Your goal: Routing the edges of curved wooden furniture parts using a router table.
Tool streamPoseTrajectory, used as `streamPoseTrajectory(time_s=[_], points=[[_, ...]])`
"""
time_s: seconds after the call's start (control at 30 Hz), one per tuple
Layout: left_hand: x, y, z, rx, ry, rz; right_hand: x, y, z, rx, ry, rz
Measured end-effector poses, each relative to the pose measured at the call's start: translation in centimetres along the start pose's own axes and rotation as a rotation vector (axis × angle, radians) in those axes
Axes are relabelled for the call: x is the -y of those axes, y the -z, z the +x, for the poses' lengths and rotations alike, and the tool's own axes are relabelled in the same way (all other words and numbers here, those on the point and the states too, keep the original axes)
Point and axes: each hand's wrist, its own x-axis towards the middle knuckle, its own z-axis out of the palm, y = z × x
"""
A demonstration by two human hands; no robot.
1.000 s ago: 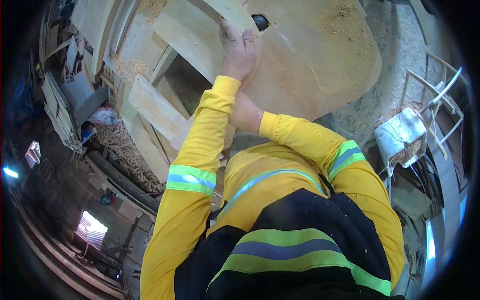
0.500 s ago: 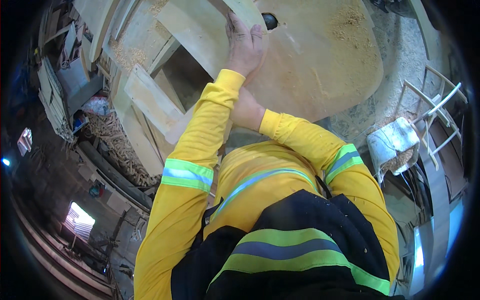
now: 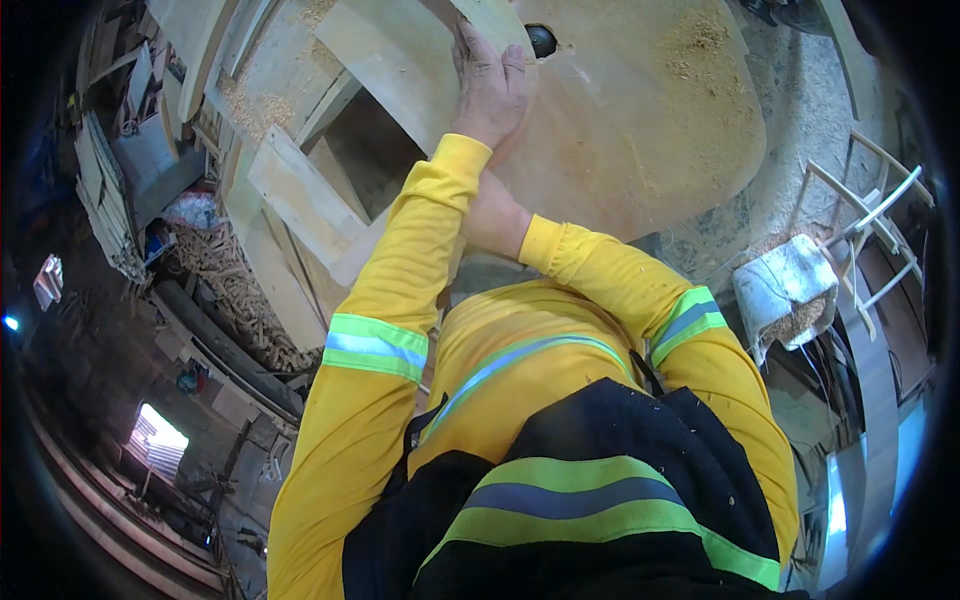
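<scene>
My left hand [image 3: 492, 95] is closed on a curved wooden board [image 3: 498, 28] at the top middle, its thumb along the near side and its fingers over the board. Just right of that board, a dark round machine part [image 3: 541, 40] sits in a hole in the pale wooden worktop [image 3: 640, 130]. My right hand [image 3: 495, 218] reaches in beneath the left forearm, close to the worktop's near edge. Its fingers are hidden behind the left sleeve, so what they touch does not show.
Sawdust [image 3: 700, 45] lies on the worktop. Flat boards [image 3: 305, 195] surround a dark rectangular opening [image 3: 372, 145] to the left. Wood scraps [image 3: 235, 290] are heaped beyond them. On the right stand a white container [image 3: 785, 295] with shavings and a pale wooden frame [image 3: 875, 215].
My left hand and cuff have shifted very slightly away from me. My right hand stays in about the same place.
</scene>
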Motion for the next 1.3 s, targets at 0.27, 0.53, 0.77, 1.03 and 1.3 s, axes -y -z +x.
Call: streamPoseTrajectory(time_s=[0.27,0.53,0.77,1.03,1.3], points=[[0.2,-0.2,0.2,-0.004,0.018,0.070,-0.5,-0.2,0.3,-0.025,0.033,0.012],[-0.2,0.3,0.5,-0.025,0.016,-0.022,-4.7,-2.8,0.0,-0.060,0.114,0.038],[-0.8,14.3,-4.7,0.147,0.154,-0.024,-0.5,0.0,3.0,0.341,0.604,-0.893],[5.2,24.9,-26.2,0.791,0.547,-0.101,3.5,-0.9,1.9,0.508,0.676,-0.727],[-1.1,15.4,-30.1,0.431,0.714,-0.330,3.5,3.1,2.1,0.715,0.704,-0.683]])
